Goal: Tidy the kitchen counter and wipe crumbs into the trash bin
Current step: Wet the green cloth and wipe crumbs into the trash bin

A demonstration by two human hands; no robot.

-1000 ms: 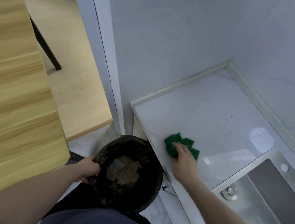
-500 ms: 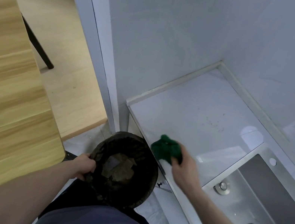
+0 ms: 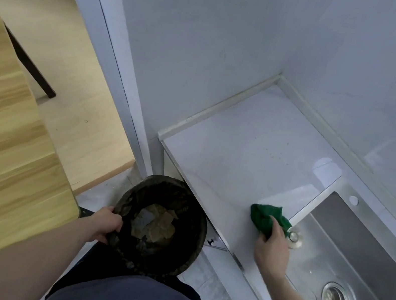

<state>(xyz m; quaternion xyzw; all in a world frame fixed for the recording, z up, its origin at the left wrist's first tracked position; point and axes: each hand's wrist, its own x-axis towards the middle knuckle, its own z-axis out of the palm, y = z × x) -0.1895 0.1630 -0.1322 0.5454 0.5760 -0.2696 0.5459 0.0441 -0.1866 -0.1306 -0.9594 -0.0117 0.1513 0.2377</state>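
While the left hand [image 3: 106,223] grips the bin [image 3: 159,225] rim below the counter [image 3: 229,160] edge, the right hand [image 3: 272,247], fingers pressing the cloth [image 3: 265,218] beside the sink [image 3: 358,257], should sweep the far crumbs [image 3: 274,155] binward in one flat stroke.

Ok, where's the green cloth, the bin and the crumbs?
green cloth [image 3: 263,215]: head view, its bunched middle.
bin [image 3: 193,252]: head view, its right rim.
crumbs [image 3: 274,154]: head view, specks on the counter.
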